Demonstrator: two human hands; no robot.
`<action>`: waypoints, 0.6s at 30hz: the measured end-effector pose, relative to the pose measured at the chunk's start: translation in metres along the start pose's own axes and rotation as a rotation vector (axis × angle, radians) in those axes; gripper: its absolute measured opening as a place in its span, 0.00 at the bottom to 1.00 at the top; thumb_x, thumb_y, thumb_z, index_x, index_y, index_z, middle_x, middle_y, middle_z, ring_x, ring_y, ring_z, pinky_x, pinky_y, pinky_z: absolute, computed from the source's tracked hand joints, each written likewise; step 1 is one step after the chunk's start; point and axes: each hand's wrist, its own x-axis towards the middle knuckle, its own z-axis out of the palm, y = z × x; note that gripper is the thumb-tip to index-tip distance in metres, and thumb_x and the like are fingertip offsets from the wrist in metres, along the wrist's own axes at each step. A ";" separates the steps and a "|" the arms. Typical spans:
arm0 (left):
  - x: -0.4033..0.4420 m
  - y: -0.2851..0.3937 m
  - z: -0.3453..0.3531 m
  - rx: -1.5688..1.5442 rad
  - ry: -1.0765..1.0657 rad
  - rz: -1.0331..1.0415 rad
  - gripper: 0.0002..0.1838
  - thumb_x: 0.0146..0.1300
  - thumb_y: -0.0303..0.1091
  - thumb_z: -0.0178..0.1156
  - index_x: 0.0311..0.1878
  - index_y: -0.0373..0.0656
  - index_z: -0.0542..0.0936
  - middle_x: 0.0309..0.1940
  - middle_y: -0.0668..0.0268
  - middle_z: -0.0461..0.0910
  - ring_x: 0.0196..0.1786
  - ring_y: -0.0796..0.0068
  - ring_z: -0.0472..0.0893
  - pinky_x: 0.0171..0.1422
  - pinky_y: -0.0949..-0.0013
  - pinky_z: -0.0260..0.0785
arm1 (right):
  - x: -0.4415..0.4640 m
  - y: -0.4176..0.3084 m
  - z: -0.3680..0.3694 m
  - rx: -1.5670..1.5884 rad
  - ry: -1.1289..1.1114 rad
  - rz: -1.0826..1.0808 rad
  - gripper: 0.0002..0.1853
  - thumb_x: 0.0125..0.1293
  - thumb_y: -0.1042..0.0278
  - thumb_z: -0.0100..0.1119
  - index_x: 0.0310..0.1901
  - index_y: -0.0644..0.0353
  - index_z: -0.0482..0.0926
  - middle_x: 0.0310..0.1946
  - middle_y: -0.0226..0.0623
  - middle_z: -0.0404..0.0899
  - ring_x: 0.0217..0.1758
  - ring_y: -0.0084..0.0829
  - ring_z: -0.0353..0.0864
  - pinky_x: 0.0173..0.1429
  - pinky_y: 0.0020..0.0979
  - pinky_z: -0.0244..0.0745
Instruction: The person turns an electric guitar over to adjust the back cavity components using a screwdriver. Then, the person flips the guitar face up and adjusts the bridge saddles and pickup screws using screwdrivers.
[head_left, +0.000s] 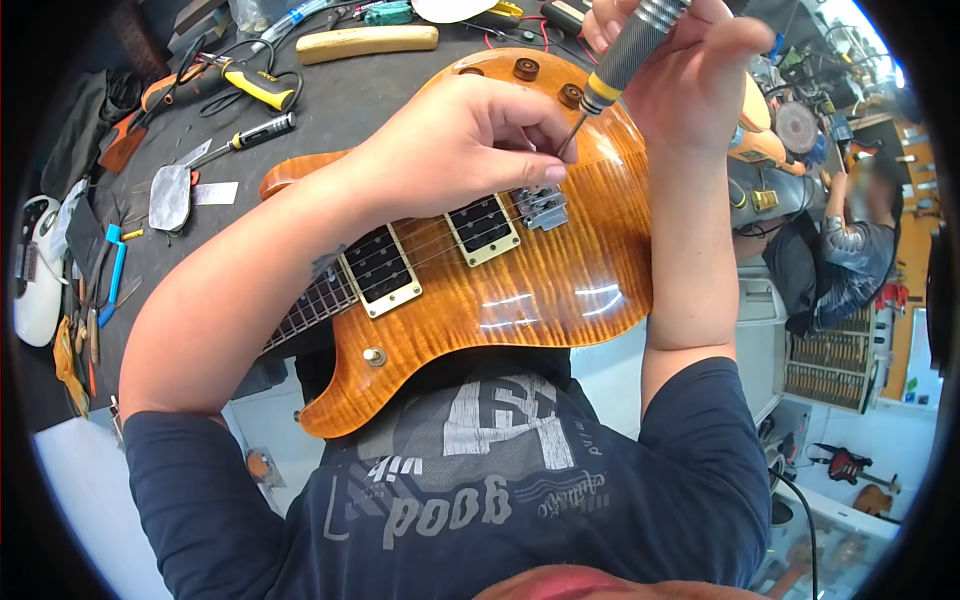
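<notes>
An amber flame-top electric guitar (pixel 560 310) lies face up across my lap and the bench edge. My right hand (pixel 690 85) holds a screwdriver (pixel 635 50) by its grey, yellow-banded handle, with the shaft slanting down to the bridge. Over the body reaches my left hand (pixel 480 140), thumb and fingers pinched around the lower shaft. The screwdriver's tip is hidden by these fingers. Below them shows the metal bridge (pixel 545 207), with strings running over two cream-framed pickups (pixel 482 230). Brown control knobs (pixel 526 69) sit near the far edge.
On the dark bench mat (pixel 340 100) lie a wooden block (pixel 367 42), yellow-handled pliers (pixel 258 86), another screwdriver (pixel 263 130) and a light-blue tool (pixel 112 270). Another person (pixel 855 240) sits at the right. Guitars (pixel 845 465) stand farther back.
</notes>
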 end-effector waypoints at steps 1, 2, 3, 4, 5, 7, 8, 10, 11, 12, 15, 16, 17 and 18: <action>0.000 -0.002 0.000 0.010 0.001 0.021 0.07 0.72 0.27 0.67 0.48 0.34 0.83 0.41 0.68 0.86 0.47 0.82 0.84 0.57 0.73 0.78 | 0.001 -0.001 0.000 -0.022 0.023 0.010 0.36 0.76 0.33 0.53 0.57 0.68 0.78 0.40 0.37 0.84 0.39 0.27 0.84 0.41 0.27 0.82; 0.000 -0.003 0.000 0.021 0.004 0.043 0.07 0.71 0.26 0.67 0.48 0.34 0.82 0.41 0.68 0.86 0.47 0.83 0.84 0.57 0.73 0.78 | 0.000 -0.003 0.003 -0.048 0.071 0.028 0.38 0.77 0.32 0.49 0.58 0.68 0.78 0.40 0.36 0.84 0.39 0.26 0.84 0.42 0.27 0.82; 0.000 -0.003 0.000 0.024 0.007 0.042 0.07 0.71 0.26 0.67 0.47 0.34 0.81 0.40 0.68 0.86 0.46 0.83 0.84 0.56 0.73 0.78 | -0.001 -0.006 0.008 -0.072 0.123 0.049 0.39 0.78 0.30 0.46 0.58 0.68 0.78 0.41 0.36 0.84 0.40 0.26 0.85 0.43 0.26 0.82; 0.001 -0.002 0.000 0.024 0.013 0.041 0.07 0.71 0.26 0.67 0.47 0.35 0.81 0.40 0.68 0.86 0.46 0.83 0.84 0.56 0.73 0.78 | -0.001 -0.007 0.014 -0.069 0.156 0.057 0.39 0.78 0.31 0.46 0.58 0.69 0.77 0.41 0.36 0.84 0.41 0.26 0.85 0.44 0.26 0.83; 0.001 -0.001 0.000 0.023 0.020 0.038 0.07 0.70 0.25 0.67 0.47 0.35 0.80 0.39 0.69 0.85 0.46 0.83 0.84 0.55 0.73 0.78 | -0.001 -0.007 0.021 -0.065 0.190 0.065 0.39 0.79 0.32 0.46 0.59 0.70 0.77 0.41 0.36 0.84 0.43 0.26 0.86 0.45 0.26 0.83; 0.002 -0.002 -0.002 0.042 0.015 0.027 0.08 0.70 0.25 0.67 0.49 0.35 0.80 0.38 0.69 0.84 0.45 0.82 0.84 0.54 0.72 0.78 | 0.000 -0.007 0.012 -0.022 0.100 0.068 0.39 0.78 0.32 0.48 0.59 0.70 0.77 0.41 0.36 0.84 0.43 0.26 0.86 0.45 0.26 0.82; 0.002 -0.003 -0.001 0.050 0.011 0.022 0.09 0.70 0.25 0.67 0.49 0.35 0.80 0.37 0.69 0.84 0.44 0.82 0.83 0.54 0.72 0.78 | 0.000 -0.006 0.012 -0.024 0.086 0.069 0.38 0.78 0.32 0.49 0.59 0.70 0.77 0.41 0.37 0.84 0.43 0.26 0.86 0.44 0.25 0.82; 0.002 -0.003 0.000 0.019 0.019 0.018 0.09 0.71 0.26 0.67 0.49 0.35 0.80 0.37 0.69 0.84 0.43 0.82 0.83 0.53 0.73 0.77 | 0.001 -0.007 0.009 -0.119 0.113 0.075 0.38 0.78 0.33 0.49 0.59 0.70 0.76 0.40 0.36 0.84 0.41 0.26 0.85 0.42 0.25 0.81; 0.001 -0.003 0.000 0.002 0.019 0.015 0.09 0.71 0.26 0.67 0.50 0.35 0.80 0.36 0.69 0.83 0.42 0.82 0.83 0.53 0.73 0.77 | 0.000 -0.008 0.007 -0.168 0.130 0.079 0.37 0.78 0.34 0.50 0.59 0.70 0.76 0.40 0.36 0.83 0.39 0.26 0.84 0.41 0.25 0.80; 0.000 -0.006 0.000 -0.008 0.015 0.041 0.09 0.72 0.28 0.66 0.50 0.35 0.80 0.36 0.69 0.84 0.42 0.82 0.83 0.52 0.73 0.78 | -0.001 -0.007 0.007 -0.161 0.132 0.096 0.37 0.78 0.35 0.50 0.59 0.70 0.77 0.39 0.36 0.83 0.38 0.26 0.83 0.41 0.25 0.80; 0.005 -0.015 -0.005 -0.094 0.013 0.068 0.09 0.74 0.31 0.65 0.50 0.36 0.80 0.37 0.68 0.85 0.40 0.81 0.84 0.50 0.73 0.78 | -0.003 -0.005 0.008 -0.135 0.167 0.117 0.33 0.78 0.38 0.51 0.57 0.69 0.77 0.36 0.34 0.81 0.35 0.25 0.81 0.39 0.24 0.78; 0.005 -0.017 -0.007 -0.156 0.023 0.052 0.10 0.74 0.32 0.65 0.51 0.37 0.80 0.37 0.68 0.85 0.40 0.81 0.84 0.50 0.72 0.79 | -0.002 -0.002 0.010 -0.126 0.192 0.101 0.32 0.79 0.39 0.52 0.56 0.69 0.77 0.34 0.34 0.80 0.34 0.24 0.81 0.39 0.24 0.77; 0.006 -0.018 -0.009 -0.219 0.032 0.037 0.10 0.75 0.34 0.64 0.51 0.37 0.80 0.37 0.68 0.86 0.40 0.81 0.85 0.49 0.72 0.79 | -0.002 -0.001 0.012 -0.118 0.217 0.085 0.30 0.79 0.41 0.53 0.55 0.68 0.78 0.33 0.33 0.80 0.32 0.24 0.80 0.39 0.23 0.77; 0.006 -0.019 -0.012 -0.208 0.040 0.038 0.12 0.75 0.37 0.65 0.52 0.39 0.81 0.38 0.67 0.87 0.39 0.80 0.85 0.48 0.72 0.79 | -0.003 -0.003 0.009 -0.196 0.213 0.099 0.28 0.78 0.43 0.55 0.54 0.67 0.78 0.32 0.33 0.80 0.32 0.24 0.80 0.38 0.23 0.77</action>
